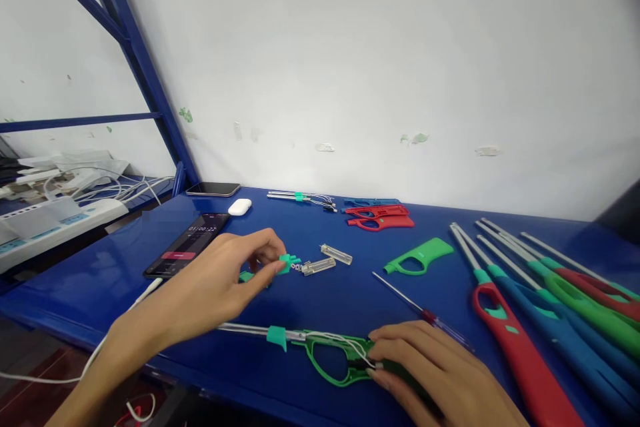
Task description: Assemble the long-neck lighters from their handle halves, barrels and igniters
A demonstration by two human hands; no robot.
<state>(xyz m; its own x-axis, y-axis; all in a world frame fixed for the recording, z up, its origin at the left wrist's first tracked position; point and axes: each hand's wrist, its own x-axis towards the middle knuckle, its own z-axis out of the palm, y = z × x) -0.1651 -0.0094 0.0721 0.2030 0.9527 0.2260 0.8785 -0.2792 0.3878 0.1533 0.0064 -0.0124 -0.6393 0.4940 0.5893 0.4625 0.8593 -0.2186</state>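
Note:
Between the thumb and index finger of my left hand [245, 273] is a small teal plastic piece [286, 263], raised above the table. More teal pieces [247, 277] show partly behind those fingers. My right hand [425, 367] rests over a green lighter shell half [330, 373], its fingers closed on the shell's handle end. A metal tube [250, 329] with a teal collar [277, 335] and white wires [340, 339] lies along that shell. Two clear fuel tanks [319, 267] sit just past my left fingertips. A screwdriver [430, 317] lies beyond my right hand.
Several assembled lighters [520, 347] spread over the right side. Farther back lie a green shell half [420, 257], red and blue shells [380, 213], and wired metal tubes [300, 197]. Phones [190, 243], a white earphone case [240, 207] and a power strip [60, 223] are at left.

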